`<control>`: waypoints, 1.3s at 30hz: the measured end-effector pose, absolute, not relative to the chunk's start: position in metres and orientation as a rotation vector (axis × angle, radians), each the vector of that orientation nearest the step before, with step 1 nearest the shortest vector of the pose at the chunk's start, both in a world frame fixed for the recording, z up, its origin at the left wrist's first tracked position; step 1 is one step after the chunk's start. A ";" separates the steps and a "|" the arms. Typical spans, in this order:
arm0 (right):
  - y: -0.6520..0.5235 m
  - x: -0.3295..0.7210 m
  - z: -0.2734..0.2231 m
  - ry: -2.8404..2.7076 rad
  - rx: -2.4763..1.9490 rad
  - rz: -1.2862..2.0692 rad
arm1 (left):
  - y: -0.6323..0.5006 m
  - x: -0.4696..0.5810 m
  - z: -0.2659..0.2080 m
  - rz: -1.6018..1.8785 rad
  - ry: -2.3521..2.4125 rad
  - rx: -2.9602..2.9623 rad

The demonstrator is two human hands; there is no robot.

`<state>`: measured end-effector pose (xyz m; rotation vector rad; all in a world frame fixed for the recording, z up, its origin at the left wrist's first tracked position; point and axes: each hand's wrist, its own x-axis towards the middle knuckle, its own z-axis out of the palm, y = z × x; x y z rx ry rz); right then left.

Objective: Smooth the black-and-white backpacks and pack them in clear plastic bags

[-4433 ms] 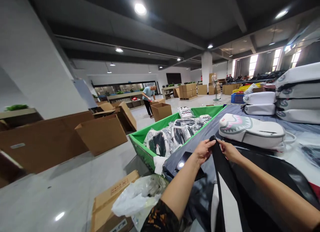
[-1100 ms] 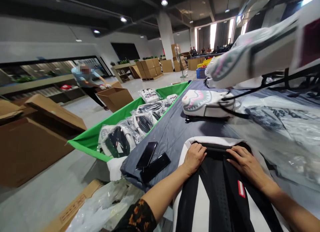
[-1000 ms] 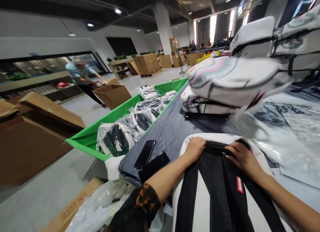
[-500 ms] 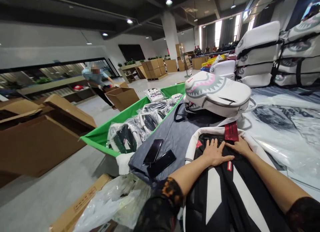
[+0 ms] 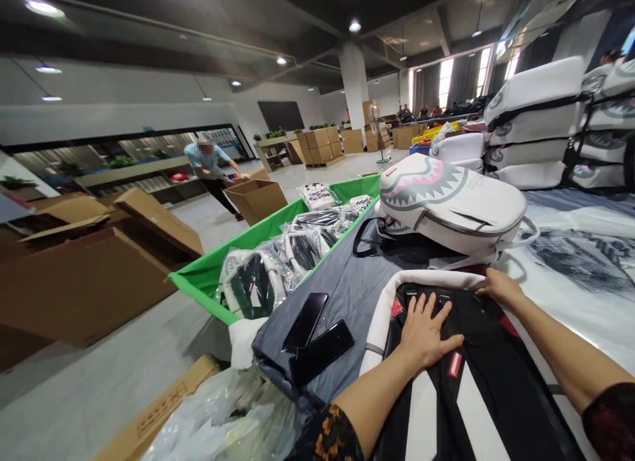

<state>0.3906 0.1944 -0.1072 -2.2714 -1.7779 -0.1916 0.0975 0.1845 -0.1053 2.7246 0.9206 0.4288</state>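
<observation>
A white-edged backpack (image 5: 449,408) lies in front of me, its black back panel and white-striped straps facing up. My left hand (image 5: 429,332) rests flat on the panel near the top, fingers spread, above a small red-and-white label (image 5: 455,364). At the upper right rim, my right hand (image 5: 501,288) has its fingers closed round the white edge, thumb on the black side. A sliver of red shows by those fingertips; what it belongs to is mostly hidden. Just beyond lies another white backpack (image 5: 446,196) with a pink-and-grey shark-mouth print.
Two dark phones (image 5: 322,352) lie on the grey cloth at left. Behind them a green-sided bin (image 5: 198,282) holds several plastic-wrapped backpacks. White backpacks (image 5: 536,117) are stacked at right beside clear plastic bags (image 5: 585,262). Cardboard boxes (image 5: 99,282) stand left; a person (image 5: 211,170) bends over one.
My right hand has moved from the panel to the top right rim. The red tag that hung over the top edge has mostly gone from sight. My left hand stays on the panel.
</observation>
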 end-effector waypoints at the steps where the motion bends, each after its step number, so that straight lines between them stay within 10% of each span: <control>1: 0.197 0.390 -0.111 -1.771 -2.283 -0.204 | 0.190 0.104 -0.104 0.436 0.948 2.725; 18: 0.009 0.192 -0.102 -2.332 -1.682 -0.353 | 0.208 0.115 -0.066 0.427 0.999 2.679; 30: 0.052 0.215 -0.104 -2.179 -1.791 -0.229 | 0.073 0.022 -0.077 0.062 -0.507 2.870; 39: -0.011 0.172 -0.043 -2.411 -1.402 -0.140 | 0.100 0.035 -0.097 0.355 0.557 2.977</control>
